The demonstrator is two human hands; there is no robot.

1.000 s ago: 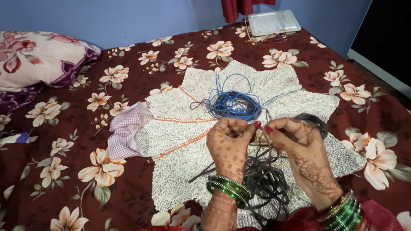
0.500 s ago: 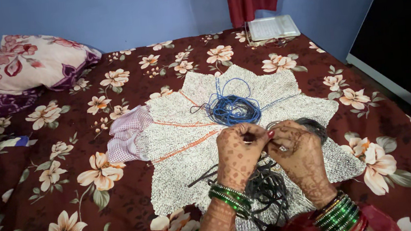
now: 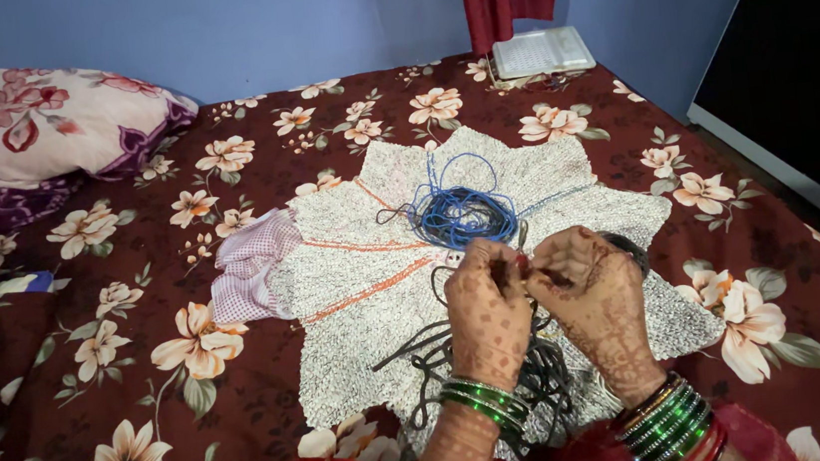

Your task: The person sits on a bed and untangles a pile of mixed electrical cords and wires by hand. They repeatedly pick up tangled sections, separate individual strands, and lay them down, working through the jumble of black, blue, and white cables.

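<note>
Head view: left hand [image 3: 487, 303] and right hand [image 3: 586, 289] meet fingertip to fingertip, both pinched shut on dark cord [image 3: 441, 343], which trails toward 7 o'clock over the woven mat [image 3: 357, 306].

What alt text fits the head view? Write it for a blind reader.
Two hands, left and right, meet pinching dark cord over a star-shaped white mat on a maroon floral bedspread. Blue cord lies coiled on the mat.
</note>
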